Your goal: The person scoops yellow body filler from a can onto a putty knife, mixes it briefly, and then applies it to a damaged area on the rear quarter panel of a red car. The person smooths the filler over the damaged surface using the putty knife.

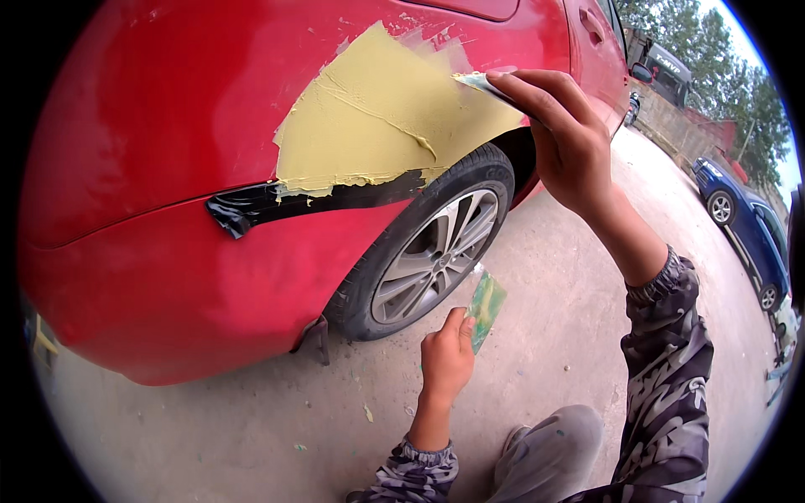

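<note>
A broad patch of yellow body filler covers the red car's panel above the rear wheel, with ridges running across it. My right hand is closed on a putty spreader, its edge at the upper right of the filler, over the wheel arch. Low down near the wheel, my left hand grips a green, filler-smeared mixing board by its lower edge. Black tape runs along the seam under the patch, its left end loose and crumpled.
Beside my left hand stands the car's wheel with silver spokes. Bits of dried filler lie on the concrete floor. My bent knee is at the bottom. A blue car is parked at the far right.
</note>
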`<action>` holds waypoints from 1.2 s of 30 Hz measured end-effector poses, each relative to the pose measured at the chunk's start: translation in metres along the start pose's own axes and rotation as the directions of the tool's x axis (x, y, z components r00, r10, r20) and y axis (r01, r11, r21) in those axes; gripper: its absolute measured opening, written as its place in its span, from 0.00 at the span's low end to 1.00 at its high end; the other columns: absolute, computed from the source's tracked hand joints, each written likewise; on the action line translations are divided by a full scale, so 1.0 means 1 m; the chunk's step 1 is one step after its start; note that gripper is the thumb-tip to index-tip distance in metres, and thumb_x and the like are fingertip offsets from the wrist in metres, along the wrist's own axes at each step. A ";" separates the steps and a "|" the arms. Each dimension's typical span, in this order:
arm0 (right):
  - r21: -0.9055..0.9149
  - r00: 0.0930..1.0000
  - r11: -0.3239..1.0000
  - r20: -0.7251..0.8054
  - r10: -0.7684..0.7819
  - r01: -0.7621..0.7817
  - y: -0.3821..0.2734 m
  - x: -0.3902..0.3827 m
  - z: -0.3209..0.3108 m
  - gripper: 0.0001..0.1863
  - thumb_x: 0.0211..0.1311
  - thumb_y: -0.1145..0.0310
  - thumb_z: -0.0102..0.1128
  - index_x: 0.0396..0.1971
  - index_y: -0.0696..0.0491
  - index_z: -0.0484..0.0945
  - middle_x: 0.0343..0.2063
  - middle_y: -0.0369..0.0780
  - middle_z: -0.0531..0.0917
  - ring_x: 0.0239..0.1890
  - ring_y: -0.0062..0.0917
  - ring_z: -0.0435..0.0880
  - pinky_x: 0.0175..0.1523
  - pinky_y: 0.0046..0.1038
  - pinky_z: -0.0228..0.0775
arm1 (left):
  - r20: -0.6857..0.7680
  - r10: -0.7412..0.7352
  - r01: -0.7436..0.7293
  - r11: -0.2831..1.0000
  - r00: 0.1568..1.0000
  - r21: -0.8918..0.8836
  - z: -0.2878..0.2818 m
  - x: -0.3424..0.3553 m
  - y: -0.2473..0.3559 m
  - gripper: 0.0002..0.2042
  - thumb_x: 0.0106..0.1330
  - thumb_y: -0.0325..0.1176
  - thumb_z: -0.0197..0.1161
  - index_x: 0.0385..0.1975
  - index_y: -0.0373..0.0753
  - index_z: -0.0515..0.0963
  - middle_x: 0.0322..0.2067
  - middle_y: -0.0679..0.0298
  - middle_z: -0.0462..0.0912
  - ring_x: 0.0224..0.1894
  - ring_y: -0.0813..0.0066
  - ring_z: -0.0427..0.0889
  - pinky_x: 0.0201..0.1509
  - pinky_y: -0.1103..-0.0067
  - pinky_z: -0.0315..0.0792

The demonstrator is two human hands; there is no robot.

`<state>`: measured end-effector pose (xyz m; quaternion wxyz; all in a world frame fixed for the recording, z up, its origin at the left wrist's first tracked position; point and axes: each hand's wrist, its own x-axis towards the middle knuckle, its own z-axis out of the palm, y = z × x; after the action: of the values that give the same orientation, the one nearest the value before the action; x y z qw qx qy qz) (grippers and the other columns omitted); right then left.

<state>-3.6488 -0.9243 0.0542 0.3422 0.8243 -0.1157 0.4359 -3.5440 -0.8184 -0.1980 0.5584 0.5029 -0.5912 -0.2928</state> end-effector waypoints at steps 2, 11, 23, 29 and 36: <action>-0.092 0.997 0.993 -0.022 -0.078 0.076 0.015 0.010 0.013 0.28 0.42 0.86 0.52 0.45 0.46 0.82 0.38 0.37 0.80 0.39 0.33 0.81 0.41 0.31 0.76 | -0.005 0.018 -0.018 0.999 1.000 -0.034 -0.001 0.001 0.003 0.06 0.70 0.33 0.53 0.37 0.38 0.72 0.16 0.50 0.75 0.21 0.47 0.77 0.22 0.63 0.66; -0.192 0.995 0.981 -0.075 -0.058 0.043 0.003 -0.027 0.047 0.21 0.44 0.77 0.60 0.43 0.45 0.83 0.41 0.37 0.80 0.45 0.33 0.81 0.51 0.32 0.76 | -0.022 0.030 -0.032 0.995 0.999 -0.092 -0.007 0.004 -0.003 0.06 0.70 0.33 0.53 0.36 0.37 0.73 0.15 0.51 0.73 0.19 0.50 0.76 0.21 0.66 0.65; -0.248 0.966 0.939 -0.034 -0.255 0.239 0.025 0.021 0.037 0.25 0.44 0.77 0.59 0.47 0.45 0.81 0.43 0.37 0.79 0.44 0.32 0.81 0.47 0.32 0.76 | 0.019 0.038 -0.035 0.990 0.999 -0.138 0.002 0.003 0.006 0.07 0.70 0.33 0.53 0.36 0.37 0.72 0.15 0.51 0.72 0.19 0.49 0.75 0.21 0.67 0.65; -0.165 0.992 0.979 0.071 -0.106 0.117 0.004 -0.020 0.039 0.27 0.42 0.77 0.60 0.49 0.46 0.80 0.42 0.39 0.79 0.47 0.33 0.80 0.51 0.35 0.75 | -0.023 0.034 -0.037 0.989 0.999 -0.144 -0.009 0.002 -0.002 0.07 0.70 0.34 0.53 0.35 0.37 0.72 0.15 0.51 0.72 0.18 0.49 0.75 0.21 0.67 0.64; -0.197 0.953 0.933 0.018 -0.303 0.301 0.007 0.041 0.034 0.28 0.41 0.79 0.59 0.48 0.45 0.80 0.43 0.38 0.79 0.46 0.34 0.80 0.48 0.32 0.75 | -0.002 0.035 -0.035 0.989 0.999 -0.145 -0.008 0.005 0.001 0.07 0.70 0.34 0.53 0.35 0.37 0.72 0.14 0.51 0.72 0.18 0.49 0.75 0.21 0.66 0.64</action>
<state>-3.6064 -0.9476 0.0774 0.4860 0.7914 -0.0282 0.3698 -3.5360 -0.8209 -0.1935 0.5983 0.4507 -0.5772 -0.3252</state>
